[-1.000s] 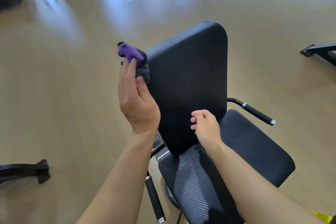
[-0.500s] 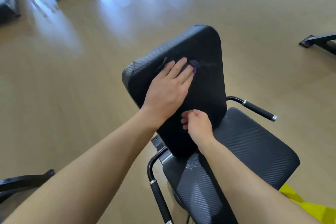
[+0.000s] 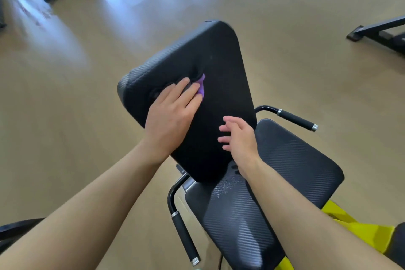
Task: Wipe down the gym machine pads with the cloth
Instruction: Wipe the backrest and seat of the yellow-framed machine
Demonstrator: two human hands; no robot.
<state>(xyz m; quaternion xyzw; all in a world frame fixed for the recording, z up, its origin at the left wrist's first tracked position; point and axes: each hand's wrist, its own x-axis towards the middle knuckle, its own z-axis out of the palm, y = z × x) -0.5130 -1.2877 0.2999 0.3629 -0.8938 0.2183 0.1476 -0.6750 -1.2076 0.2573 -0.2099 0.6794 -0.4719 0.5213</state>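
Black carbon-weave vinyl: back pad [image 3: 221,85], tilted, long axis from 11 to 5 o'clock, upper end farthest from the camera. Seat pad [image 3: 291,173] below, at 5 o'clock from it. Cloth [image 3: 201,86] purple and dark, mostly hidden, pressed flat onto the upper half of the back pad under the left hand [image 3: 169,118]; only an edge visible past the fingertips, toward 1 o'clock. Left-hand grip: fingers straight and close together, flat on the cloth, not curled round it. Right hand [image 3: 238,138] beside the pad's lower right edge, fingers spread and relaxed, holding nothing; contact with the pad not determinable. Unwiped surface probably at 5 o'clock from the cloth, along the pad's long axis, hence a likely downward stroke toward the wrist. Left hand nearer the work; forearm extended from 7 o'clock, wrist roughly straight. Black handles [image 3: 295,117] at both sides of the seat. Wooden floor [image 3: 65,138] beneath.
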